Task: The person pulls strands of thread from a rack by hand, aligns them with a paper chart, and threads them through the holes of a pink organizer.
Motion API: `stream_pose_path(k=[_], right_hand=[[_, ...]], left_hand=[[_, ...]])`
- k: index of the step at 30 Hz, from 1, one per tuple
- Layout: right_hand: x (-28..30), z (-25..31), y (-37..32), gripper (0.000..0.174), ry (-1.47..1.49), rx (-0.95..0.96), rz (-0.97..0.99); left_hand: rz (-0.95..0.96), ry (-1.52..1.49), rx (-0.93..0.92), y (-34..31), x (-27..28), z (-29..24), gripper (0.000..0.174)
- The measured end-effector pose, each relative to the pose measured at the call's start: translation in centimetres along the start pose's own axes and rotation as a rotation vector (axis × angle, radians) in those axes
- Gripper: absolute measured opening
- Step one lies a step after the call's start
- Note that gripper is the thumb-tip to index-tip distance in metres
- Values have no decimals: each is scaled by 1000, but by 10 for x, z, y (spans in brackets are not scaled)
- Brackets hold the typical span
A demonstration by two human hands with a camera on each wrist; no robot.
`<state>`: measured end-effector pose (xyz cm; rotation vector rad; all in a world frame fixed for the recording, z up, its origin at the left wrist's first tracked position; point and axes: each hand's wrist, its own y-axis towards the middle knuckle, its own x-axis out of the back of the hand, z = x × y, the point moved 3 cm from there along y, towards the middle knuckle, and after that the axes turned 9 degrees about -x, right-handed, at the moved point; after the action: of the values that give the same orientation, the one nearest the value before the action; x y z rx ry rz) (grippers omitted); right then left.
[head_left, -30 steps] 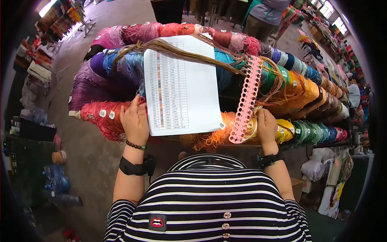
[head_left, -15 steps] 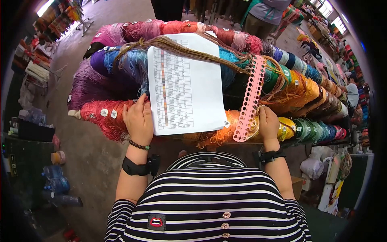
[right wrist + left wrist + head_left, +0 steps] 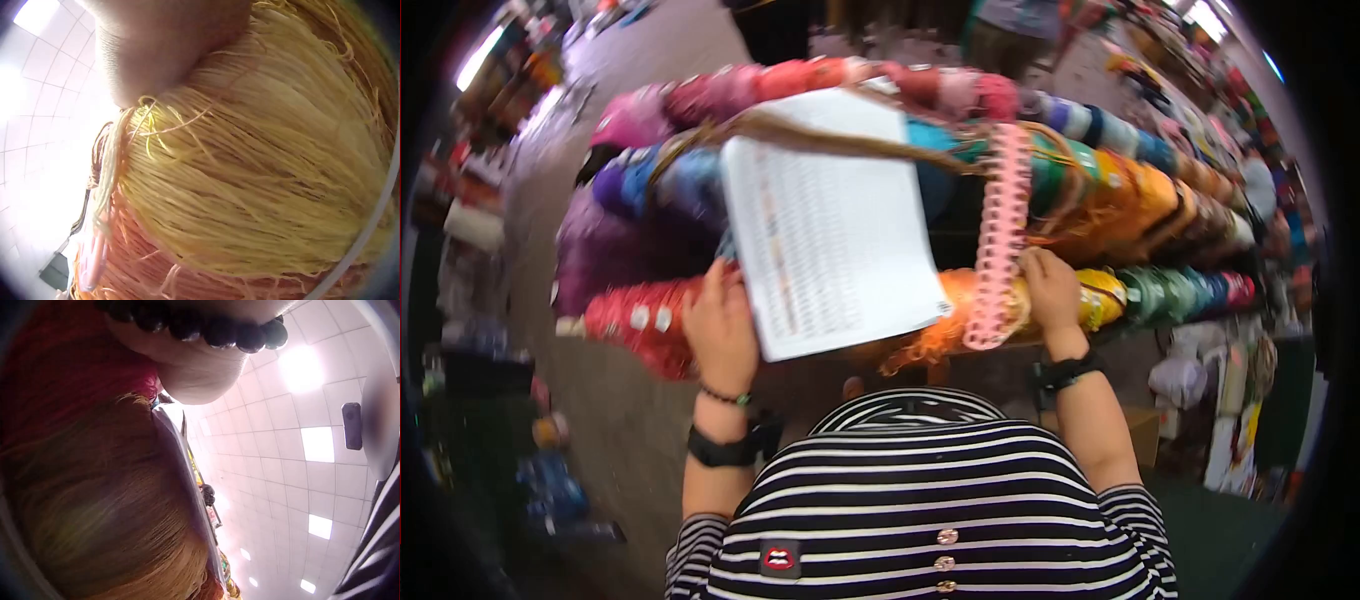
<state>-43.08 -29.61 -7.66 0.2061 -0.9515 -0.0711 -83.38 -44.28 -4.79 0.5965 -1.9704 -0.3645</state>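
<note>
My left hand (image 3: pixel 722 325) rests on the red thread hanks (image 3: pixel 640 315), fingers extended, beside the left edge of a printed paper sheet (image 3: pixel 860 250). The sheet lies over the hanks, and a brown thread bundle (image 3: pixel 810 135) crosses its top. In the left wrist view the beaded bracelet (image 3: pixel 187 325) shows, while the fingers are hidden. To the right, my right hand (image 3: pixel 1052 290) has curled fingers at pale yellow thread (image 3: pixel 262 169) and pinches some strands there. Just left of it stands a pink strip with holes (image 3: pixel 1000 230), threads tied to it.
Long rows of coloured hanks span the rack, with purple hanks (image 3: pixel 600 250) at left, orange ones (image 3: pixel 1135 190) at right and pink ones (image 3: pixel 710 95) behind. Blue bottles (image 3: pixel 550 490) lie on the floor at left. White bags (image 3: pixel 1180 375) stand at right.
The head view has shifted and blurred, so the rack sits further left in it. Earlier, the sheet and my left hand slid slightly right together. My right hand stays by the pink strip.
</note>
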Motion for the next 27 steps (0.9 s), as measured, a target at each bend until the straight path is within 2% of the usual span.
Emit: stream_pose_path(k=[1, 2, 4, 5, 6, 8, 9, 11, 13, 14, 15, 16, 17, 19, 20, 21, 23, 25, 27], right_hand=[[2, 2, 0, 25, 143, -7, 28], [4, 3, 0, 24, 244, -24, 73], [2, -22, 4, 24, 379, -4, 74], [16, -17, 4, 25, 650, -126, 188], [16, -38, 9, 26, 769, -146, 236], [51, -61, 13, 28, 881, -136, 185], [78, -74, 16, 27, 893, -211, 181], [134, -113, 26, 25, 815, -319, 86], [176, -180, 43, 22, 743, -401, -70], [201, -214, 51, 23, 621, -478, -162], [213, -262, 61, 23, 707, -527, -229], [239, -286, 69, 21, 682, -596, -358], [255, -325, 77, 22, 680, -588, -426], [284, -388, 93, 25, 660, -702, -509], [297, -409, 100, 26, 686, -730, -543], [309, -429, 107, 28, 712, -756, -576], [325, -464, 122, 32, 718, -773, -594], [340, -489, 138, 33, 695, -759, -617], [352, -516, 153, 38, 573, -719, -608]], left_hand=[[45, -140, 98, 6, 11, -8, 38], [6, -512, 191, 4, 7, -3, 40], [36, -449, 167, 15, 23, -19, 41], [-9, -449, 132, 19, 22, -18, 41], [9, -450, 114, 27, 22, -13, 41], [38, -373, 20, 46, 26, -20, 38], [55, -357, -21, 60, 25, -29, 37], [141, -275, -34, 84, 34, -132, 38], [196, -274, -154, 106, 16, -174, 31], [265, -255, -271, 120, 4, -195, 32], [333, -232, -386, 132, -8, -216, 32], [348, -273, -366, 141, -25, -238, 31], [424, -374, -333, 152, -37, -285, 32], [456, -334, -566, 171, -68, -328, 32], [557, -389, -471, 179, -82, -365, 34], [578, -529, -439, 182, -101, -391, 32], [631, -643, -431, 195, -151, -416, 35], [703, -572, -504, 206, -190, -475, 38], [614, -525, -717, 215, -242, -519, 40]])
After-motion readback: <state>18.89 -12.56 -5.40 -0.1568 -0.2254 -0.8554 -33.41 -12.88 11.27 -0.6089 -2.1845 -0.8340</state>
